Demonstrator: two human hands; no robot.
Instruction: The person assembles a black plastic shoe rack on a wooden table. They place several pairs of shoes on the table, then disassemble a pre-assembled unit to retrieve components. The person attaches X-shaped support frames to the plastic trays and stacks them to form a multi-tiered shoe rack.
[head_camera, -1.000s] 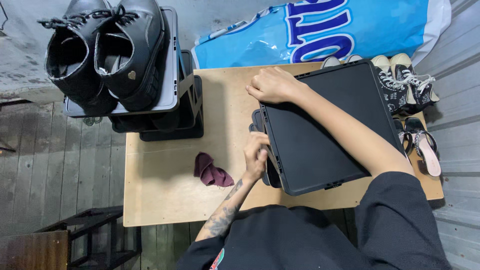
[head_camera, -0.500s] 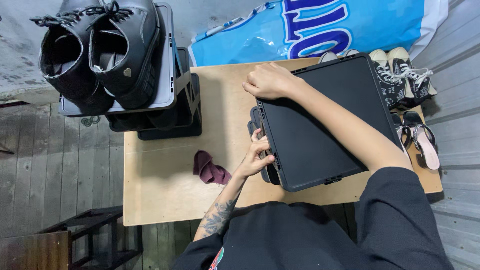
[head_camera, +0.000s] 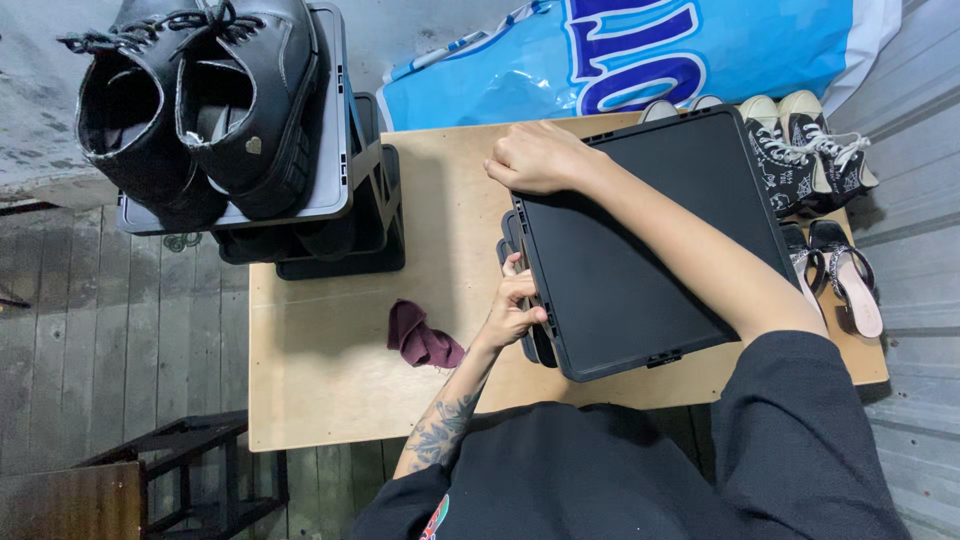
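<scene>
1. Wooden floor boards lie on the left, and a light brown table (head_camera: 330, 390) stands on them in the middle.
2. On the table lies a big flat black panel (head_camera: 650, 240), turned a bit at a slant. It covers most of the right half of the table.
3. The right hand (head_camera: 535, 158) rests on the top left corner of the panel. The fingers are curled into a loose fist over the edge, so it grips that corner.
4. The left hand (head_camera: 515, 305) is at the left edge of the panel, lower down. Its fingers are bent around the edge and touch a second black piece (head_camera: 520, 250) that peeks out from under the panel. How tight that hold is, I cannot tell.
5. A small dark red cloth (head_camera: 422, 340) lies crumpled on the table, just beside the left hand but not touching it.
6. Two black lace-up shoes (head_camera: 190, 100) stand side by side on a grey tray on top of a stack of black racks (head_camera: 360, 225) at the top left corner of the table.
7. A big blue and white bag (head_camera: 620, 55) lies behind the table.
8. Black and white sneakers (head_camera: 805, 150) and sandals (head_camera: 850, 280) sit on the right, past the panel.
9. Compared with a moment ago, the left hand has moved up along the panel edge, away from the cloth. The right hand stays on its corner, and the panel lies in nearly the same spot.
</scene>
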